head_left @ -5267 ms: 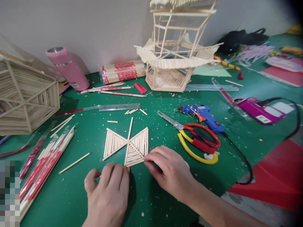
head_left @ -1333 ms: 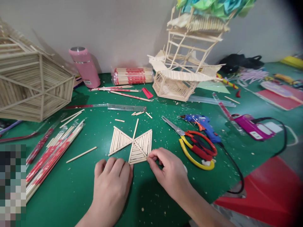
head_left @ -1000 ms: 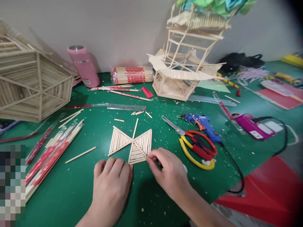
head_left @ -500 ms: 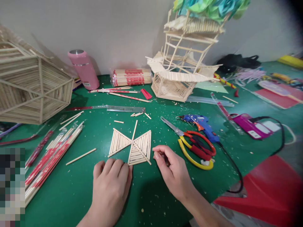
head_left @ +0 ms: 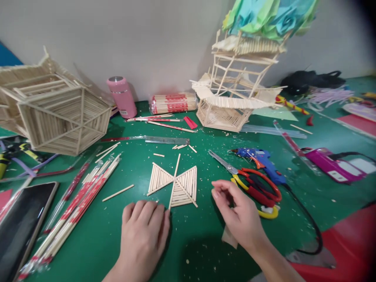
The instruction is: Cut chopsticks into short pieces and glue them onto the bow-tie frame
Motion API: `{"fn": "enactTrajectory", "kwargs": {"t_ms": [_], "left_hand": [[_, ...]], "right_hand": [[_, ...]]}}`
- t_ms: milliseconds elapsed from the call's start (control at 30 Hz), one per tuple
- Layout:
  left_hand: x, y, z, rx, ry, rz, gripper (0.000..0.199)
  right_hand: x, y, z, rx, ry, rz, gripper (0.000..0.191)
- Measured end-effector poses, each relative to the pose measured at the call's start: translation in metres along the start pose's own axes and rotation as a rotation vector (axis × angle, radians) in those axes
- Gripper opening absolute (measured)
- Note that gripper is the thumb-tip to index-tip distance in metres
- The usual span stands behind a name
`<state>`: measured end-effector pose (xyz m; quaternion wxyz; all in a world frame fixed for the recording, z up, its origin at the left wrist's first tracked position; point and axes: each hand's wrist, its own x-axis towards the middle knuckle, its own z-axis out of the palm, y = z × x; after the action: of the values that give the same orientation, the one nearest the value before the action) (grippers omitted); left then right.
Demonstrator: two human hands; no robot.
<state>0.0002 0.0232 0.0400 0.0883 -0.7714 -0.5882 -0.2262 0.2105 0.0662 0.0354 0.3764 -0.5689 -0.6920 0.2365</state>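
A bow-tie-shaped panel of thin wooden sticks [head_left: 184,192] lies flat on the green table, its spokes meeting in the middle and two wedges filled with stick rows. My left hand [head_left: 143,231] rests palm down just below it, fingers curled; its thumb side is at the lower spoke's end, and the fingertips are hidden. To the panel's right, my right hand [head_left: 237,213] is apart from it, thumb and forefinger pinched together. Anything between those tips is too small to make out. Scissors [head_left: 249,180] lie beyond my right hand, beside a blue glue gun [head_left: 261,160].
Bundled sticks [head_left: 79,199] and a phone [head_left: 26,223] lie at left, below a hexagonal stick model [head_left: 79,125]. Behind stand a pink bottle [head_left: 122,100] and a tall stick tower [head_left: 232,94]. The glue gun's black cord [head_left: 311,223] runs along the right.
The view has shifted left, bringing the phone and more of the hexagonal model into sight. My right hand has moved a little away from the panel; my left stays by its lower end.
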Motion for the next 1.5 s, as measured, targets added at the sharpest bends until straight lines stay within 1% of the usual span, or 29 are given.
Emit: {"fn": "enactTrajectory", "kwargs": {"t_ms": [100, 133, 167, 233, 300, 367, 433, 500, 533, 567, 600, 667, 700, 733, 833, 933, 1033, 1133, 1233, 1300, 1400, 1433, 1500], "left_hand": [[0.0, -0.029, -0.006, 0.173, -0.011, -0.032, 0.018], [-0.001, -0.04, -0.009, 0.242, -0.027, -0.04, 0.021], [-0.001, -0.051, -0.011, 0.3, -0.047, -0.039, 0.024], [-0.002, -0.07, -0.016, 0.437, -0.138, 0.012, 0.023], [-0.003, -0.082, -0.022, 0.464, -0.213, 0.068, 0.022], [-0.005, -0.087, -0.027, 0.476, -0.252, 0.087, 0.026], [-0.006, -0.084, -0.031, 0.48, -0.263, 0.09, 0.029], [-0.007, -0.075, -0.032, 0.427, -0.219, 0.109, 0.027], [-0.006, -0.068, -0.032, 0.365, -0.186, 0.129, 0.024], [-0.006, -0.059, -0.031, 0.266, -0.125, 0.159, 0.021], [-0.005, -0.049, -0.03, 0.138, -0.098, 0.195, 0.019], [-0.002, -0.028, -0.027, -0.054, -0.11, 0.265, 0.019], [-0.001, -0.018, -0.025, -0.121, -0.159, 0.282, 0.021], [0.0, -0.01, -0.022, -0.19, -0.169, 0.277, 0.022], [0.003, 0.006, -0.016, -0.316, -0.23, 0.249, 0.022], [0.001, 0.005, -0.011, -0.378, -0.249, 0.218, 0.022], [-0.003, -0.002, -0.007, -0.368, -0.248, 0.172, 0.018], [-0.006, -0.009, -0.004, -0.335, -0.242, 0.171, 0.013], [-0.006, -0.011, -0.001, -0.347, -0.234, 0.138, 0.013], [-0.007, -0.01, 0.003, -0.343, -0.184, 0.117, 0.012], [-0.009, -0.007, 0.01, -0.279, -0.063, 0.116, 0.016], [-0.01, -0.007, 0.012, -0.247, -0.045, 0.121, 0.018], [-0.013, -0.009, 0.015, -0.175, -0.086, 0.169, 0.022]], "right_hand": [[-0.002, 0.005, -0.01, -0.02, 0.064, -0.004, 0.014], [-0.003, 0.005, -0.012, -0.02, 0.079, -0.005, 0.014], [-0.004, 0.006, -0.015, -0.02, 0.091, -0.005, 0.014], [-0.008, 0.006, -0.018, -0.021, 0.104, -0.002, 0.014], [-0.01, 0.006, -0.018, -0.011, 0.1, 0.005, 0.013], [-0.012, 0.004, -0.018, 0.013, 0.087, 0.004, 0.012], [-0.013, 0.0, -0.016, 0.04, 0.073, -0.005, 0.012], [-0.013, -0.005, -0.015, 0.056, 0.057, -0.023, 0.011], [-0.014, -0.009, -0.015, 0.06, 0.047, -0.048, 0.01], [-0.015, -0.012, -0.014, 0.063, 0.028, -0.088, 0.01], [-0.015, -0.016, -0.012, 0.066, 0.001, -0.145, 0.011], [-0.017, -0.024, -0.009, 0.061, -0.082, -0.284, 0.016], [-0.018, -0.027, -0.007, 0.049, -0.134, -0.344, 0.019], [-0.019, -0.029, -0.004, 0.027, -0.187, -0.384, 0.021], [-0.02, -0.031, 0.002, -0.056, -0.308, -0.416, 0.018], [-0.017, -0.028, 0.006, -0.102, -0.35, -0.429, 0.014], [-0.011, -0.025, 0.007, -0.121, -0.348, -0.44, 0.015], [-0.006, -0.023, 0.007, -0.137, -0.331, -0.419, 0.015], [-0.004, -0.019, 0.008, -0.135, -0.309, -0.398, 0.014], [-0.004, -0.015, 0.01, -0.125, -0.3, -0.393, 0.014], [-0.004, -0.012, 0.011, -0.126, -0.299, -0.381, 0.014], [-0.004, -0.012, 0.011, -0.133, -0.302, -0.377, 0.014], [-0.004, -0.012, 0.011, -0.152, -0.31, -0.371, 0.013]]}}
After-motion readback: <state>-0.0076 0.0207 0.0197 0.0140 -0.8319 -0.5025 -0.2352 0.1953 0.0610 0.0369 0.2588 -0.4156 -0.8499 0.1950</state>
